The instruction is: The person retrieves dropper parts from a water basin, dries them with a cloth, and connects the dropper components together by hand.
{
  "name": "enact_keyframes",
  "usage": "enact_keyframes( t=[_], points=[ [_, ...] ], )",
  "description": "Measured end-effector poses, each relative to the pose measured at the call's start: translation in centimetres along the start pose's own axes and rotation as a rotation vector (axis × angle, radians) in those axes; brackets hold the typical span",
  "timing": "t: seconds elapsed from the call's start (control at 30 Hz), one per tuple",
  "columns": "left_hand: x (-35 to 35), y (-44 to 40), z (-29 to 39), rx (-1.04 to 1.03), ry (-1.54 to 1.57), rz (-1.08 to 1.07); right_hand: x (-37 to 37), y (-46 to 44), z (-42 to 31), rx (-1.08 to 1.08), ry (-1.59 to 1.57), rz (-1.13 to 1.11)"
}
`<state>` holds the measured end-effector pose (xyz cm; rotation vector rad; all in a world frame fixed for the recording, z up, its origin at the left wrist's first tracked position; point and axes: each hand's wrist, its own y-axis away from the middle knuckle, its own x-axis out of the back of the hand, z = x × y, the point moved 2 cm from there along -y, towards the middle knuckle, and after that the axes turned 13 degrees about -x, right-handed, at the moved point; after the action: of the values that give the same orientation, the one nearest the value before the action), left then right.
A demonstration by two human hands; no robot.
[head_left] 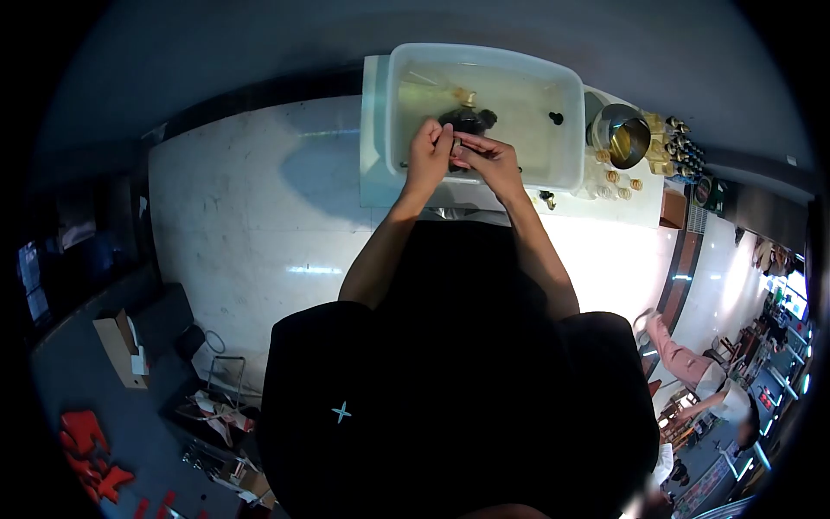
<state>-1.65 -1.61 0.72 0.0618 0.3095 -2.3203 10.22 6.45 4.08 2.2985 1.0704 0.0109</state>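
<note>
Our left hand (428,157) and right hand (494,166) pinch a small piece (456,149) between them; the dark item (462,119) lies just beyond both, inside the tub (577,121).

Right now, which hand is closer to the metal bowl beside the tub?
Your right hand: it is on the side toward the metal bowl. Your left hand is farther off, beyond the right; both are at the tub's near edge.
</note>
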Motion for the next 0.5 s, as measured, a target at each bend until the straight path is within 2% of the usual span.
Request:
enact_keyframes(
  t=[0.1,0.3,0.4,0.5],
  points=[
    [0.1,-0.1,0.0,0.028,0.006,-0.001,0.3,-0.1,0.3,-0.010,-0.038,-0.002],
    [-0.2,-0.5,0.8,-0.089,-0.053,-0.007,0.4,-0.2,0.2,-0.018,-0.072,-0.008],
    [0.0,-0.4,1.5,0.206,0.257,0.079,0.2,0.2,-0.5,0.013,-0.025,-0.034],
    [0.2,-0.6,0.9,0.239,0.411,0.102,-0.3,0.7,-1.1,0.087,0.124,0.008]
  ],
)
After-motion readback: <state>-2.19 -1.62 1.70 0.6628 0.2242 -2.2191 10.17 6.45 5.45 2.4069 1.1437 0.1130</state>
